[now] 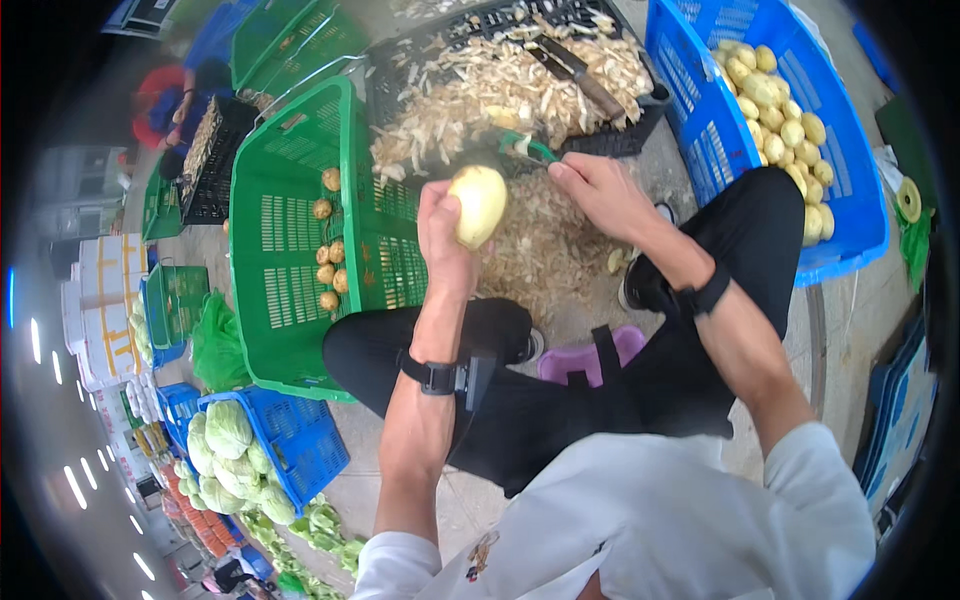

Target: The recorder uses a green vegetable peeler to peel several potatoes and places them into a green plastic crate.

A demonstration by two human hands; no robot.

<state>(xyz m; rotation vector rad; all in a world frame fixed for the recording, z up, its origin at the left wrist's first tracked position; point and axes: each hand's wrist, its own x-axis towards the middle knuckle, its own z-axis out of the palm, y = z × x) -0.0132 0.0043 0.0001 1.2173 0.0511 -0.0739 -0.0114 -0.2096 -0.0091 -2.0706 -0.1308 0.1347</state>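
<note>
A mostly peeled pale yellow potato (480,205) is in my left hand (446,250), the fingers wrapped round its left side. My right hand (608,198) grips a green-handled peeler (537,149), whose blade end lies just above and right of the potato, apart from it. Under both hands, peelings (540,245) cover the ground between my feet. Beyond them, more peelings are heaped on a black plastic crate (655,105). A wooden-handled knife (590,88) rests on that heap.
On my left stands a green crate (285,350) with several brownish potatoes. A blue crate (690,45) at the right holds peeled potatoes (785,115). Cabbages (232,455) fill a blue crate (310,450) at lower left. A purple stool (625,345) is beneath me. Another person (180,115) sits at far left.
</note>
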